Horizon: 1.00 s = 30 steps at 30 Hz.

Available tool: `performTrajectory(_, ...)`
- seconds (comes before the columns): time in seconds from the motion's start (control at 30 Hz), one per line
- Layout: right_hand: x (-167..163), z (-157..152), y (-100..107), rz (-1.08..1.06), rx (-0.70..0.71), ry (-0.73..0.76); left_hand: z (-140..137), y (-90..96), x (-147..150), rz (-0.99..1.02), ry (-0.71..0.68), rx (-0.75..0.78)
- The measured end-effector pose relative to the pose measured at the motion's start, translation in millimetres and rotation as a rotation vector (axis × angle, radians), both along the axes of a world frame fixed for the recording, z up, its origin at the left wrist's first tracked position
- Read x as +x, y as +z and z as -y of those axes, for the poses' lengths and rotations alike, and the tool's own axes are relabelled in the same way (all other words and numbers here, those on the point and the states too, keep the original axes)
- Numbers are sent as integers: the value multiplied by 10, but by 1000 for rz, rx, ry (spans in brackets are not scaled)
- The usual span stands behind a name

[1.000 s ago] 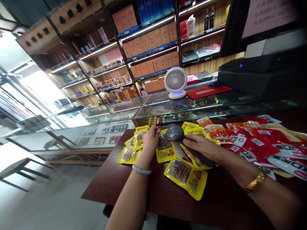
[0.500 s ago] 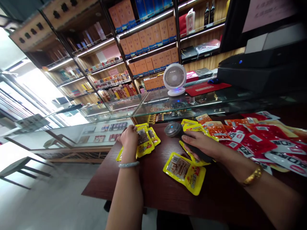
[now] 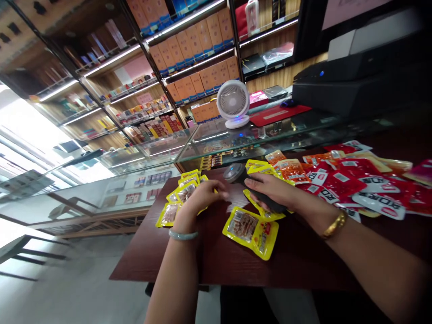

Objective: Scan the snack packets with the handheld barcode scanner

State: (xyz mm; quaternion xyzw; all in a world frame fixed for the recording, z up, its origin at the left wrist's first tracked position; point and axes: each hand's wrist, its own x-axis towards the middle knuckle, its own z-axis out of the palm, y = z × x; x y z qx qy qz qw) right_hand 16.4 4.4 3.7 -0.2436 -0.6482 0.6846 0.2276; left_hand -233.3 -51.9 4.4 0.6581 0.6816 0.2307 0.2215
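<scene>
I see a dark handheld scanner [image 3: 236, 173] near the middle of a dark wooden table [image 3: 189, 261], its round head pointing left. My right hand [image 3: 270, 191] is wrapped around its handle, fingers closed on it. My left hand [image 3: 202, 195] reaches toward the scanner head with the fingers blurred, over a pale blurred packet [image 3: 236, 198]; I cannot tell whether they pinch it. Just left of that hand lies a cluster of yellow snack packets [image 3: 177, 198]. One more yellow packet [image 3: 250, 226] lies flat in front of both hands. Red packets [image 3: 347, 184] spread across the table's right side. Beyond the table stand a glass counter [image 3: 270, 135] and a small white fan [image 3: 233, 103].
</scene>
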Motion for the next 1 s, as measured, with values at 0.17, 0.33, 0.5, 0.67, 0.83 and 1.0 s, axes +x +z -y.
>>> performTrajectory(0.17,4,-30,-12,-47,-12,-17,-30,-122,322,-171,-473,-142)
performTrajectory(0.33,-3,-23,-13,-30,-12,-21,-31,-121,316,-241,-480,-222)
performTrajectory(0.5,3,-11,6,-34,14,-3,69,6,47,65,-195,-235)
performTrajectory(0.67,2,63,30,7,4,95,110,23,-190,148,74,-110)
performTrajectory(0.83,-39,169,-22,84,-8,236,93,7,-200,112,127,-55)
performTrajectory(1.0,-63,195,-84,87,-35,283,119,109,-106,15,125,-10)
